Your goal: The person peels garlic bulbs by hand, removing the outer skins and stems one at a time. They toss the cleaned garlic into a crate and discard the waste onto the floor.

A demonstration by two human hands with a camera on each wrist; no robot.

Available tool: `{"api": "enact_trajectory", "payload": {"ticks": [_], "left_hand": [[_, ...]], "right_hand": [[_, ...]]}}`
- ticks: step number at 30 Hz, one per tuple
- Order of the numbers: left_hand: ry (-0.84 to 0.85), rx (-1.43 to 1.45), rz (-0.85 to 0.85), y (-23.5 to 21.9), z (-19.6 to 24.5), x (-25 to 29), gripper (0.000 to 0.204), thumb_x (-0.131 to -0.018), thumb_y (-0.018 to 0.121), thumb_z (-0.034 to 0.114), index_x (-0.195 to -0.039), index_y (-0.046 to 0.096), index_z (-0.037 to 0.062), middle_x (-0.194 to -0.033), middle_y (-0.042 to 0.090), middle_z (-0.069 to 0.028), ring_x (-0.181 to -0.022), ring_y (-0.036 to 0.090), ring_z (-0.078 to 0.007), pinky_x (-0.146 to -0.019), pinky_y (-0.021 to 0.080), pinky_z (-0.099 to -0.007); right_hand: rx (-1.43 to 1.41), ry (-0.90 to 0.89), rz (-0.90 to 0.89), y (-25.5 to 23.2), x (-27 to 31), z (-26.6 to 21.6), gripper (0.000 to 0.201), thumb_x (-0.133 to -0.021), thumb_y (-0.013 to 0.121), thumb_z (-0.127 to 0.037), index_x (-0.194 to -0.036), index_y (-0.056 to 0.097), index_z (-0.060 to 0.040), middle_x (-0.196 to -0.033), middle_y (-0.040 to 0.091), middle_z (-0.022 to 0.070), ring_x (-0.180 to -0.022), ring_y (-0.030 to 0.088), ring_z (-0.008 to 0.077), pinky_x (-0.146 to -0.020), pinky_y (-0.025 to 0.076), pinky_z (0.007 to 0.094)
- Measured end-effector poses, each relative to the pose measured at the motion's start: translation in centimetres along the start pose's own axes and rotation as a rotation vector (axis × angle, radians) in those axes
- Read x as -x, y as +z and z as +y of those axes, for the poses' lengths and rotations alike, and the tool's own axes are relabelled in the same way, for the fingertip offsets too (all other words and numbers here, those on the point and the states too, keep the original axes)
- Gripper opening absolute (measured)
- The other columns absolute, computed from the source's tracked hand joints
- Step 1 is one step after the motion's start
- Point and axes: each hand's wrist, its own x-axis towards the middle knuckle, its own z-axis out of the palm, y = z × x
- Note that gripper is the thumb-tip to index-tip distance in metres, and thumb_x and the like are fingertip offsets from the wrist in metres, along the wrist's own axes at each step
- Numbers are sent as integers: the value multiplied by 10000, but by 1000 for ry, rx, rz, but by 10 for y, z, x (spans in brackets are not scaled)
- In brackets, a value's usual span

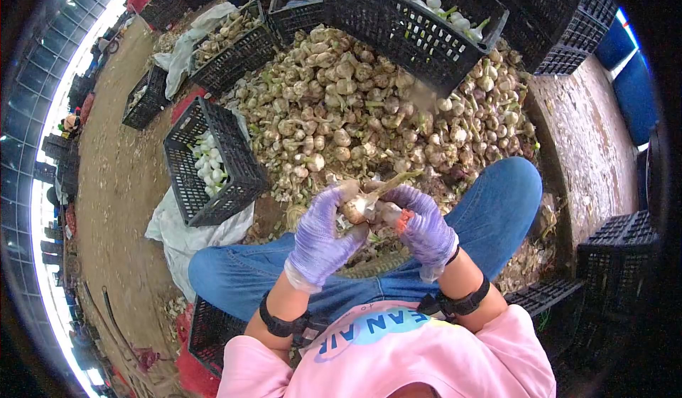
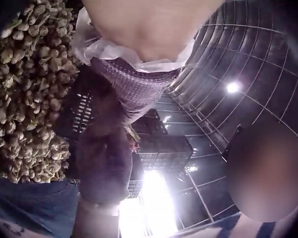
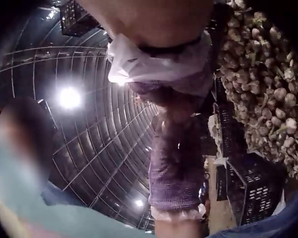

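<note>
In the head view a garlic bulb [image 1: 354, 210] with its long dry stem [image 1: 393, 183] is held between both hands over the lap. My left hand [image 1: 321, 233], in a purple knit glove over a clear plastic one, grips the bulb with fingers and thumb. The right hand [image 1: 425, 229], gloved alike with an orange band [image 1: 404, 220] on a finger, pinches at the bulb's skin by the stem. Both wrist views show the gloved left hand [image 2: 131, 91] and right hand [image 3: 176, 94] close together, the bulb mostly hidden behind them.
A large heap of unpeeled garlic [image 1: 334, 100] lies ahead. A black crate [image 1: 234, 160] with white peeled bulbs [image 1: 208, 165] stands at the left, and another crate [image 1: 405, 32] with white bulbs sits above the heap. More crates [image 1: 616, 249] stand at the right. White sacking [image 1: 188, 235] lies beside the left knee.
</note>
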Motion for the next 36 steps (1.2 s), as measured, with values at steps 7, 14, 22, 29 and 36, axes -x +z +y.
{"api": "enact_trajectory", "payload": {"ticks": [7, 14, 22, 29, 36], "left_hand": [[163, -97, 2, 3, -1, -8, 433, -724, 712, 188, -1085, 506, 65, -1096, 570, -129, -1003, 565, -244, -841, 458, -348], [-643, 1125, -95, 10, -38, 3, 553, -801, 582, 501, -1139, 469, 78, -977, 595, -107, -746, 614, -205, -628, 490, -265], [-125, 262, 51, 24, -15, 3, 666, -801, 624, 428, -1288, 387, 40, -1156, 465, -96, -1014, 491, -165, -891, 413, -294], [-734, 1123, -71, 14, -22, -3, 673, -814, 574, 498, -1229, 415, -7, -1042, 559, -118, -849, 576, -179, -797, 468, -298], [-531, 982, -42, 18, -8, 0, 560, -806, 613, 423, -1196, 441, 60, -1080, 547, -105, -878, 607, -217, -687, 538, -302]], "right_hand": [[-92, 184, 22, 6, -4, -14, 353, -815, 636, -211, -1087, 578, 7, -1004, 614, 58, -853, 571, 103, -749, 465, 240], [734, -234, -144, -22, -10, 10, 274, -785, 551, -62, -1045, 587, 14, -925, 614, 52, -782, 547, 93, -685, 463, 243], [194, -44, 36, -13, -12, 22, 219, -841, 543, -105, -1034, 588, -12, -944, 610, 42, -803, 539, 80, -697, 453, 221], [-47, -46, -42, -11, -8, 28, 232, -877, 503, -121, -1089, 508, -25, -966, 570, 42, -848, 539, 101, -714, 454, 242], [-232, 59, -69, -3, -10, 26, 314, -860, 555, -196, -1118, 486, -31, -844, 545, 35, -710, 501, 112, -636, 435, 250]]}}
